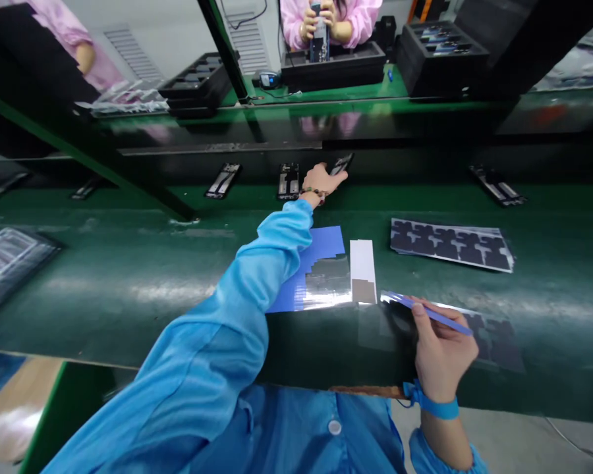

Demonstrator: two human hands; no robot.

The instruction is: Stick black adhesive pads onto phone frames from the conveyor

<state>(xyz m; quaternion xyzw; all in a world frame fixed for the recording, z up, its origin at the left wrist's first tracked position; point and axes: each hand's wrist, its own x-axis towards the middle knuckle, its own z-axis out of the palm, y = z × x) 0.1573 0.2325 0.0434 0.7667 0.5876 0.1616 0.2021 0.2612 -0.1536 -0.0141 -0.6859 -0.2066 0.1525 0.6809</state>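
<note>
My left hand (322, 180) reaches across to the far strip of the bench, with thumb and fingers closed around the lower end of a tilted, opened phone body (344, 162). Beside that wrist lies another phone body (289, 180). Between the thumb and fingers of my right hand (445, 352) is a narrow blue strip (437, 316) with a pale, shiny end pointing left. Under my left forearm are blue film sheets (329, 240) with shiny clear pieces on them. Next to them is a white strip (362, 260) with a grey lower end.
Black die-cut sheets (452, 245) lie at right. More phone bodies rest along the far strip, one at left (223, 180) and one at right (497, 184). A green post (128, 164) stands left. Behind the ledge, a person in pink holds a phone body (319, 39) over a black tray (333, 69).
</note>
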